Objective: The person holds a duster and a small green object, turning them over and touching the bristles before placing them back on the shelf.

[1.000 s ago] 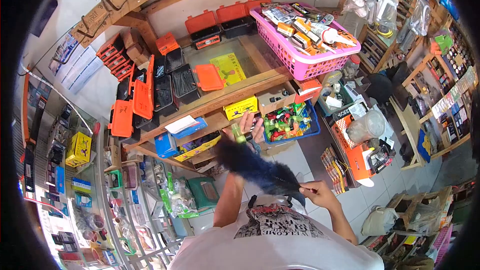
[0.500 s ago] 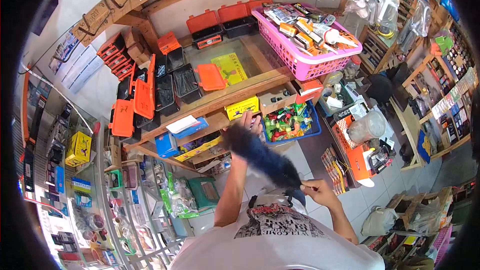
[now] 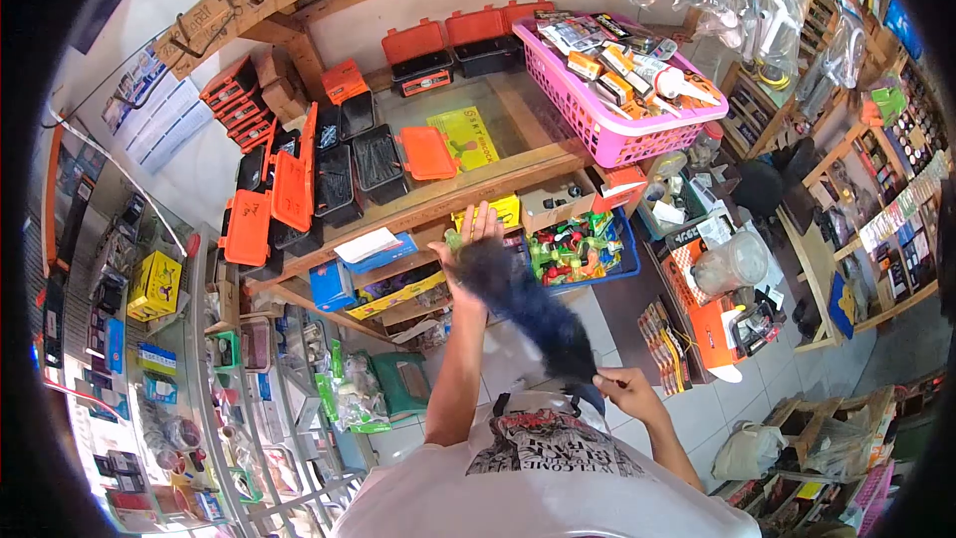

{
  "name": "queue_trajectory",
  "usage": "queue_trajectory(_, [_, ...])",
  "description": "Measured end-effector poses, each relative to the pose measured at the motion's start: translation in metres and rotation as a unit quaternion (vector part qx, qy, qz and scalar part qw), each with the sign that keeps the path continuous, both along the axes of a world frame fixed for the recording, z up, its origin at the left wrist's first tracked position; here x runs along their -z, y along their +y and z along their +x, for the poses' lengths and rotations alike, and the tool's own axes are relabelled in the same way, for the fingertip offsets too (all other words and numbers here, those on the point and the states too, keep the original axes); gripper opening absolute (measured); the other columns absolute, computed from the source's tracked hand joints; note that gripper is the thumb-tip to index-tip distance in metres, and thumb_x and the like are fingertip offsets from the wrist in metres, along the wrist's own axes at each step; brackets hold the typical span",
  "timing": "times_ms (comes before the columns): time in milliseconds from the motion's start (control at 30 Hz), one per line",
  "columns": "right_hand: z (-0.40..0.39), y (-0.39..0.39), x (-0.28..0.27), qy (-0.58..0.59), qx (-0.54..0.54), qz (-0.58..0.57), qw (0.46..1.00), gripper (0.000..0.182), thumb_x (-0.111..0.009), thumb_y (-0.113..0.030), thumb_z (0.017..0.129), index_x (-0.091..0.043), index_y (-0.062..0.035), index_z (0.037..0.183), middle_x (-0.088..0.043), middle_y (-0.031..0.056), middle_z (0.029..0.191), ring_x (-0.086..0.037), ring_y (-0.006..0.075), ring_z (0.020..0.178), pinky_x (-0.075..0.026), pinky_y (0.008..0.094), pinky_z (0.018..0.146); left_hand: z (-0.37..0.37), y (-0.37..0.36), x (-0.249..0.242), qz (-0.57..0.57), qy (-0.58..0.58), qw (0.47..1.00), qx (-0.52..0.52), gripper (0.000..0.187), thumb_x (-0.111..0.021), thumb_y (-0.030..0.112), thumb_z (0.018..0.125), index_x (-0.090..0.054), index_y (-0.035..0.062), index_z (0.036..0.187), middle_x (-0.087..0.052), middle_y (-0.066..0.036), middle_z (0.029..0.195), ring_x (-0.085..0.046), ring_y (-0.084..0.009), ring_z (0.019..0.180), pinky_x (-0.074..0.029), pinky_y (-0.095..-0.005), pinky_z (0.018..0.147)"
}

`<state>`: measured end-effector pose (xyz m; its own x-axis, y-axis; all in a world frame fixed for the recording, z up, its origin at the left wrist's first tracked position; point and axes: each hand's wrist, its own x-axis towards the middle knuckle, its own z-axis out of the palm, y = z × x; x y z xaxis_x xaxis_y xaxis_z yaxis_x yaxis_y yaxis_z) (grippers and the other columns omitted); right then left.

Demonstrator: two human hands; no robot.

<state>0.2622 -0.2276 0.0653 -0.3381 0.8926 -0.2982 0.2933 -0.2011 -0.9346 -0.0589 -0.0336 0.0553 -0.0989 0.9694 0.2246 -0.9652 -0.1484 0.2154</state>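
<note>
A dark blue-black feather duster (image 3: 543, 319), smeared by motion, slants across the view in front of my body. My right hand (image 3: 627, 394) is closed around its handle end, low and close to my shirt. My left hand (image 3: 478, 229) is raised at the front of the wooden counter, palm up and fingers spread. The duster's blurred far tip overlaps its palm and wrist. Just behind the left fingers is a yellow box (image 3: 506, 209) in the shelf under the counter top. A blue basket (image 3: 635, 261) of colourful small items stands to its right.
A pink basket (image 3: 622, 144) full of packaged goods sits on the counter's right end. Black cases with orange lids (image 3: 292, 189) line its left side. A glass display cabinet (image 3: 214, 379) runs along the left. An orange box (image 3: 719, 339) lies at right.
My left hand has shifted left and opened, its fingers now stretched out. The duster's far tip has moved slightly right relative to that hand. My right hand keeps its grip with little movement.
</note>
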Motion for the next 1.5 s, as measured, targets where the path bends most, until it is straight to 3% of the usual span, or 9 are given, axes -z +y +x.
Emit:
queue_trajectory(433, [0.015, 0.010, -0.014, -0.008, 0.000, 0.029, 1.000, 0.023, -0.066, -0.021, 0.100, -0.074, 0.0002, 0.104, -0.058, -0.0023, 0.069, -0.051, 0.0043, 0.065, -0.040, 0.0247, 0.058, 0.000, -0.019, -0.011, -0.051, -0.060, 0.989, 0.123, 0.092, -0.046, 0.077, 0.087, -0.039, 0.0127, 0.154, -0.036, -0.024, 0.158, -0.036, -0.0347, 0.146, -0.027, -0.0501, 0.123])
queue_trajectory(600, [0.001, 0.013, -0.042, -0.009, 0.022, 0.033, 0.999, 0.026, -0.063, -0.023, 0.102, -0.068, 0.0007, 0.091, -0.055, -0.0041, 0.068, -0.047, 0.0039, 0.063, -0.038, 0.0245, 0.056, 0.007, -0.026, -0.004, 0.048, 0.136, 0.984, 0.105, 0.064, -0.049, 0.023, 0.102, -0.023, 0.0125, 0.159, -0.046, -0.016, 0.151, -0.048, -0.0243, 0.134, -0.041, -0.0489, 0.111])
queue_trajectory(733, [-0.004, 0.020, -0.055, 0.014, 0.030, -0.043, 0.999, 0.030, -0.062, -0.024, 0.103, -0.064, -0.0006, 0.084, -0.054, -0.0045, 0.067, -0.045, 0.0037, 0.061, -0.037, 0.0241, 0.056, 0.008, -0.047, 0.012, -0.125, 0.578, 0.805, 0.051, 0.107, -0.073, 0.011, 0.077, -0.008, 0.0045, 0.162, -0.054, -0.010, 0.118, -0.057, -0.0165, 0.078, -0.051, -0.0338, 0.058])
queue_trajectory(833, [0.008, 0.022, -0.049, 0.008, -0.018, -0.033, 0.999, 0.028, -0.062, -0.024, 0.102, -0.067, -0.0015, 0.086, -0.054, -0.0049, 0.067, -0.045, 0.0033, 0.061, -0.036, 0.0239, 0.055, 0.003, -0.031, -0.013, -0.086, 0.716, 0.680, 0.130, 0.100, -0.061, 0.002, 0.075, -0.010, -0.0003, 0.161, -0.045, -0.017, 0.148, -0.059, -0.0225, 0.107, -0.048, -0.0325, 0.095])
queue_trajectory(1000, [0.026, 0.016, -0.055, -0.036, 0.016, -0.014, 0.999, 0.022, -0.063, -0.021, 0.101, -0.070, -0.0021, 0.091, -0.055, -0.0055, 0.066, -0.044, 0.0023, 0.060, -0.035, 0.0232, 0.054, -0.005, -0.033, -0.020, -0.062, 0.436, 0.898, -0.014, 0.134, -0.093, 0.034, 0.069, -0.002, 0.0061, 0.162, -0.034, -0.014, 0.156, -0.037, -0.0251, 0.141, -0.031, -0.0363, 0.118])
queue_trajectory(1100, [0.020, 0.015, -0.043, -0.029, 0.050, 0.017, 0.998, 0.020, -0.064, -0.020, 0.101, -0.074, -0.0029, 0.105, -0.058, -0.0048, 0.068, -0.045, 0.0026, 0.059, -0.036, 0.0232, 0.054, 0.005, -0.030, 0.004, -0.017, 0.600, 0.796, -0.078, 0.134, -0.092, 0.039, 0.072, 0.002, 0.0047, 0.161, -0.038, -0.015, 0.153, -0.043, -0.0245, 0.135, -0.036, -0.0371, 0.114])
queue_trajectory(1300, [0.015, 0.025, -0.033, -0.040, 0.039, 0.104, 0.993, 0.028, -0.068, -0.019, 0.098, -0.073, -0.0065, 0.123, -0.061, -0.0024, 0.069, -0.048, 0.0043, 0.058, -0.039, 0.0241, 0.053, 0.028, -0.006, 0.139, -0.171, 0.569, 0.796, 0.114, 0.096, -0.061, 0.064, 0.094, -0.027, -0.0002, 0.157, -0.043, -0.015, 0.152, -0.043, -0.0250, 0.136, -0.034, -0.0404, 0.117])
queue_trajectory(1367, [0.029, 0.023, -0.029, -0.091, -0.002, 0.081, 0.993, 0.029, -0.068, -0.019, 0.098, -0.073, -0.0057, 0.123, -0.061, -0.0020, 0.068, -0.049, 0.0047, 0.059, -0.040, 0.0248, 0.054, 0.032, -0.045, -0.003, -0.210, 0.391, 0.889, 0.112, 0.110, -0.027, 0.089, 0.086, -0.033, 0.0033, 0.156, -0.041, -0.015, 0.154, -0.044, -0.0268, 0.138, -0.035, -0.0437, 0.116])
queue_trajectory(1500, [0.030, 0.020, -0.030, -0.096, 0.014, 0.058, 0.994, 0.030, -0.070, -0.020, 0.097, -0.073, -0.0054, 0.123, -0.063, -0.0008, 0.068, -0.052, 0.0055, 0.060, -0.042, 0.0260, 0.055, 0.012, -0.054, -0.015, -0.228, 0.364, 0.889, 0.159, 0.111, -0.016, 0.089, 0.087, -0.023, 0.0062, 0.160, -0.038, -0.017, 0.157, -0.038, -0.0312, 0.143, -0.036, -0.0508, 0.116])
